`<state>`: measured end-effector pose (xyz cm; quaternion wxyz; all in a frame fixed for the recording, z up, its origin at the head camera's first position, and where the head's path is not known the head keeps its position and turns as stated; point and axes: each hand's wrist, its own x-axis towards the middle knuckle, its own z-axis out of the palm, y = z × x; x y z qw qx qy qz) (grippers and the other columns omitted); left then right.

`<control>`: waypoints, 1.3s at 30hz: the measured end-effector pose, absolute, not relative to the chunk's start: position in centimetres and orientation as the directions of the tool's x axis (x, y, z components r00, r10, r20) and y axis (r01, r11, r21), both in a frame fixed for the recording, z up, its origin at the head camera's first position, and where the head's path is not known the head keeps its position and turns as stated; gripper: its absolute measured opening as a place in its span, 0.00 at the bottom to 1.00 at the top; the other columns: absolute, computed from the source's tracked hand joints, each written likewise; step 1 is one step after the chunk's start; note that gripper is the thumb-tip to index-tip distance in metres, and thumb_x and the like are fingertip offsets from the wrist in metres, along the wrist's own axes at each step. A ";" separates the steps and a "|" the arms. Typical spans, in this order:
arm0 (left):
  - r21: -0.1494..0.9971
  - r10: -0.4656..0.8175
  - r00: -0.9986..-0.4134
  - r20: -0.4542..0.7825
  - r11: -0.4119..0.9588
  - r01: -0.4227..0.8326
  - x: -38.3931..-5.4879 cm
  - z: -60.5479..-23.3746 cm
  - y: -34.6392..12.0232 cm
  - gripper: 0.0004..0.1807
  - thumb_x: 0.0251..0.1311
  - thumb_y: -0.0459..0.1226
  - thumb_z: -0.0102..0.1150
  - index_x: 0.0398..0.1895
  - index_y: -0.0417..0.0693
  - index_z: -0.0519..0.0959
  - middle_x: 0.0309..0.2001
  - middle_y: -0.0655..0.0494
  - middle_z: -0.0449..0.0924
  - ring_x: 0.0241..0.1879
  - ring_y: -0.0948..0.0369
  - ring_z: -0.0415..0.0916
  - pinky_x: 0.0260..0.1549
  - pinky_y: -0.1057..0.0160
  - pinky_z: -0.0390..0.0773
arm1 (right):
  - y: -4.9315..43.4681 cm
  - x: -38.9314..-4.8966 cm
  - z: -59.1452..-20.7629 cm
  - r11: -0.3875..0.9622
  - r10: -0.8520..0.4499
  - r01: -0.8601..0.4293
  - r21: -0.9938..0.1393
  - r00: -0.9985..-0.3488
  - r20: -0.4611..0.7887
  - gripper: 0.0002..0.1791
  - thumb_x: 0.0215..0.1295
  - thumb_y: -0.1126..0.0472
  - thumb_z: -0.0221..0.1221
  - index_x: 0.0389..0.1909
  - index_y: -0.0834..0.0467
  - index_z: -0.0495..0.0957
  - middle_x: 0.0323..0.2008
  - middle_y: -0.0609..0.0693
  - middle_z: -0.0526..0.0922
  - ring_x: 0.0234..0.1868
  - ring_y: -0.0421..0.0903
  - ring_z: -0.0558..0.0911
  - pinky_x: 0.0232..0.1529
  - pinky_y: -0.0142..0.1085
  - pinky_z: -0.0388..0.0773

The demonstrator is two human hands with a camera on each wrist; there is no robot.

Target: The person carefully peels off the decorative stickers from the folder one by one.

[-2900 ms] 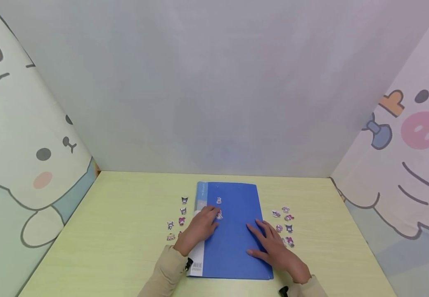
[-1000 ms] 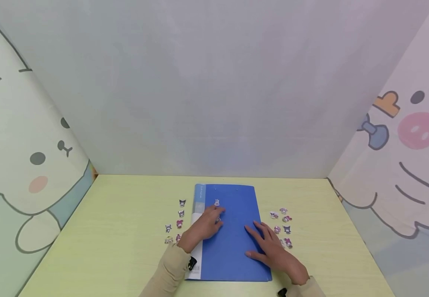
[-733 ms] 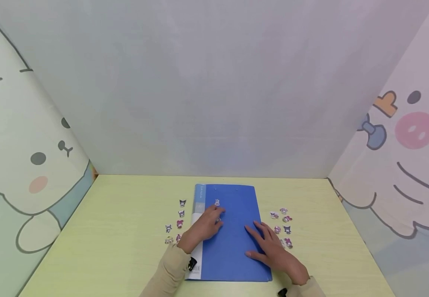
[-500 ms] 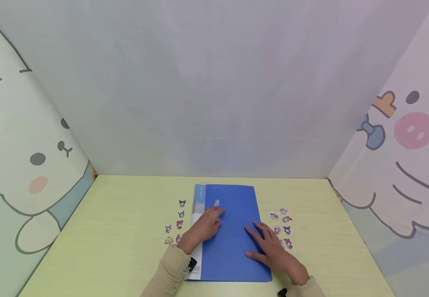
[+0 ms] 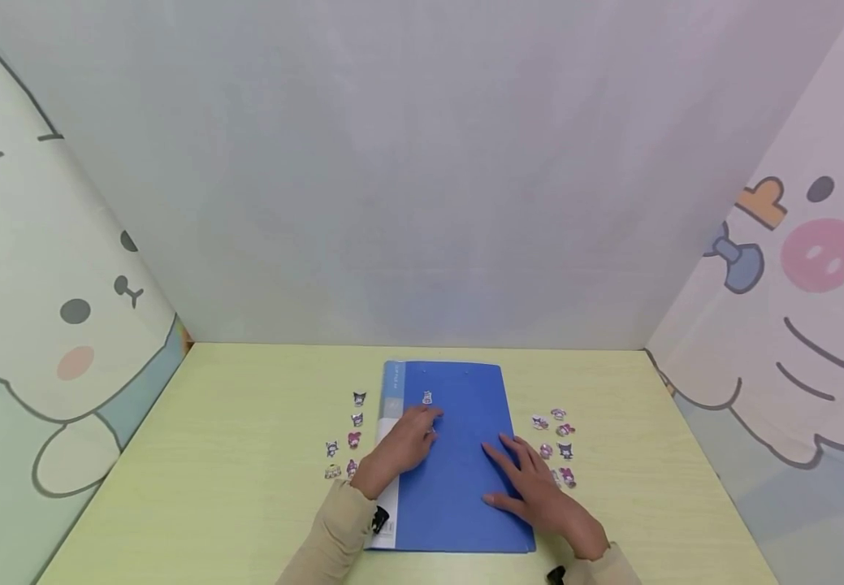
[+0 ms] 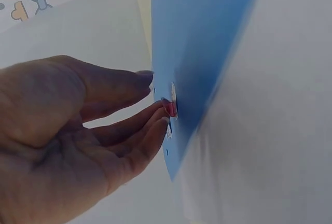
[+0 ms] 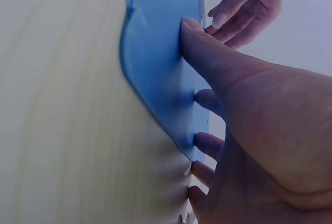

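A blue file folder [image 5: 458, 487] lies on the table with its pale label strip at the left. My left hand [image 5: 398, 447] is over its upper left part, fingertips on a small cartoon sticker [image 6: 172, 105] with a pink patch. In the left wrist view part of this sticker stands off the cover, and the thumb is apart from the fingers. Just above the fingers sits another sticker [image 5: 427, 397] on the cover. My right hand [image 5: 538, 491] rests with spread fingers on the folder's right edge; in the right wrist view its thumb touches the blue cover.
Several loose cartoon stickers [image 5: 354, 439] lie on the table [image 5: 246, 455] left of the folder. More stickers [image 5: 565, 451] lie to its right, some partly hidden by the right hand. A grey-white backdrop [image 5: 422, 203] stands behind the table.
Since the earliest frame, my left hand has shifted slightly right over the sticker and now mostly covers it. Over the last second both hands stay nearly still; the right keeps its place.
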<state>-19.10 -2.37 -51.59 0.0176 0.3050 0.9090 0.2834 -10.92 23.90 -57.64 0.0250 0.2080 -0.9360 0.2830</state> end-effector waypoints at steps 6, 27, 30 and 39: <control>0.523 0.548 -0.821 0.162 0.658 0.542 -19.2 -51.7 -2.3 0.17 0.68 0.24 0.57 0.59 0.31 0.76 0.59 0.34 0.77 0.62 0.41 0.73 0.60 0.46 0.76 | 23.4 -10.6 -55.5 0.758 -0.372 -0.334 -0.560 -0.927 0.050 0.41 0.69 0.45 0.65 0.77 0.57 0.65 0.76 0.67 0.57 0.75 0.71 0.54 0.66 0.73 0.54; 0.505 0.545 -0.800 0.251 0.632 0.588 -19.2 -51.7 -2.4 0.16 0.65 0.21 0.58 0.55 0.30 0.77 0.53 0.35 0.77 0.57 0.41 0.76 0.56 0.47 0.78 | 23.5 -10.5 -56.0 0.739 -0.374 -0.367 -0.566 -0.921 0.109 0.40 0.68 0.45 0.65 0.76 0.56 0.65 0.75 0.66 0.58 0.73 0.70 0.55 0.63 0.74 0.56; 0.508 0.536 -0.803 0.260 0.632 0.586 -19.2 -51.9 -2.4 0.15 0.64 0.19 0.58 0.54 0.30 0.78 0.52 0.35 0.77 0.57 0.41 0.76 0.56 0.47 0.78 | 23.4 -10.5 -55.5 0.739 -0.379 -0.357 -0.571 -0.921 0.086 0.40 0.68 0.46 0.66 0.76 0.58 0.65 0.75 0.68 0.58 0.74 0.73 0.55 0.64 0.75 0.55; 0.503 0.505 -0.813 0.289 0.642 0.578 -19.7 -52.6 -2.2 0.06 0.62 0.19 0.59 0.40 0.32 0.79 0.40 0.43 0.79 0.44 0.45 0.77 0.46 0.51 0.78 | 23.2 -10.4 -54.8 0.755 -0.373 -0.335 -0.563 -0.926 0.050 0.40 0.69 0.46 0.66 0.76 0.58 0.66 0.75 0.68 0.58 0.74 0.73 0.55 0.66 0.74 0.55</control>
